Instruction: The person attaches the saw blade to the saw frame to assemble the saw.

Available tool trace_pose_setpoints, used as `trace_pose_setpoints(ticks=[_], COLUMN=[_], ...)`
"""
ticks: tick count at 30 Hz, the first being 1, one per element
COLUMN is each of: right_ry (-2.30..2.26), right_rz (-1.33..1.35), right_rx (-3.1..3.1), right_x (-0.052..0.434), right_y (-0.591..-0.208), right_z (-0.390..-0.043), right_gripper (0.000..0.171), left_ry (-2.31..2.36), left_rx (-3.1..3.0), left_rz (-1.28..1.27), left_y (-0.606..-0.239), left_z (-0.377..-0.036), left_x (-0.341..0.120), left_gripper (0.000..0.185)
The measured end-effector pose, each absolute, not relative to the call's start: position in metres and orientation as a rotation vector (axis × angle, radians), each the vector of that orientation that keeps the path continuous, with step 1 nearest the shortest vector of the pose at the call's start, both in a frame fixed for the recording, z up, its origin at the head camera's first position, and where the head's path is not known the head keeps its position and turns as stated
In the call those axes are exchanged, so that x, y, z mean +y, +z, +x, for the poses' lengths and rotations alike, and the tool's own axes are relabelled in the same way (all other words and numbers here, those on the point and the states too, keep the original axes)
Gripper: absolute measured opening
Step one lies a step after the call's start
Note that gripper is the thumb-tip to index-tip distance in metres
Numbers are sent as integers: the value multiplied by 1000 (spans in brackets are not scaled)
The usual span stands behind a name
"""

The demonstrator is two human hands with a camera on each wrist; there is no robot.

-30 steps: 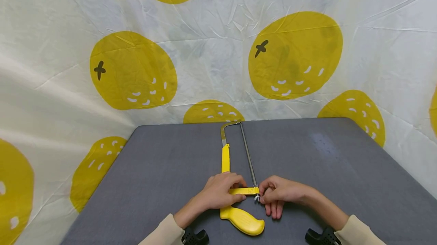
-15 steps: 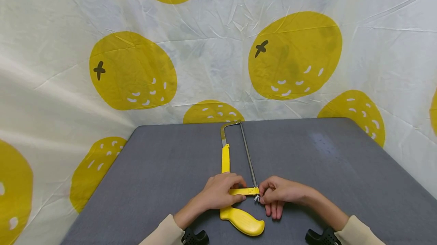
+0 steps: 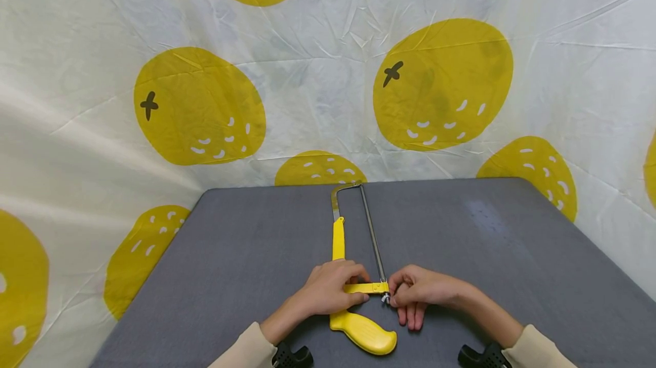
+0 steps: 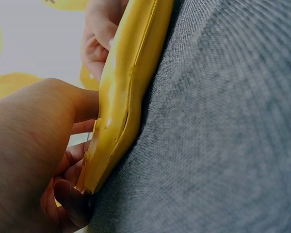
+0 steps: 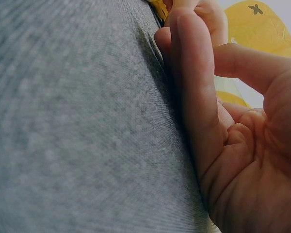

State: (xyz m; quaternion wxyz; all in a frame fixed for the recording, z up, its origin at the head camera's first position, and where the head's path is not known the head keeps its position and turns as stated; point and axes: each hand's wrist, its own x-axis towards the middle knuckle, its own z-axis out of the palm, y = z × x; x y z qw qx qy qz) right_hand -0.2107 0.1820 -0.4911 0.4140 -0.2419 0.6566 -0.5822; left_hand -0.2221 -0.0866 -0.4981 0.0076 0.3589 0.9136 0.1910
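Note:
A hacksaw with a yellow handle (image 3: 366,334) lies flat in the middle of the table, its blade (image 3: 373,231) on the right side of the frame. My left hand (image 3: 330,287) grips the yellow frame just above the handle, fingers and thumb around the short crossbar (image 3: 366,287). At the crossbar's right end, thumb and index finger of my right hand (image 3: 422,288) pinch at the small metal wing nut (image 3: 386,298). In the left wrist view the handle (image 4: 119,97) hides part of the fingers. The right wrist view shows the lower fingers (image 5: 196,63) resting along the cloth; the nut is hidden there.
Dark grey cloth covers the table (image 3: 246,231). Behind and beside it hangs a white sheet (image 3: 318,94) printed with big yellow fruit. The hacksaw's far end lies close to the table's back edge (image 3: 410,180).

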Motion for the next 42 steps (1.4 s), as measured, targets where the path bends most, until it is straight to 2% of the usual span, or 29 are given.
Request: trace_pose_setpoints(ticks=[42], right_ry=[-1449], right_rz=[-612], right_rx=[1664], right_x=[182], right_y=[-492], right_z=[-212], right_gripper=[5], left_ry=[588], left_rx=[2873], left_rz=[1119], left_y=[-500], left_z=[-221], left_x=[-86], left_gripper=[19])
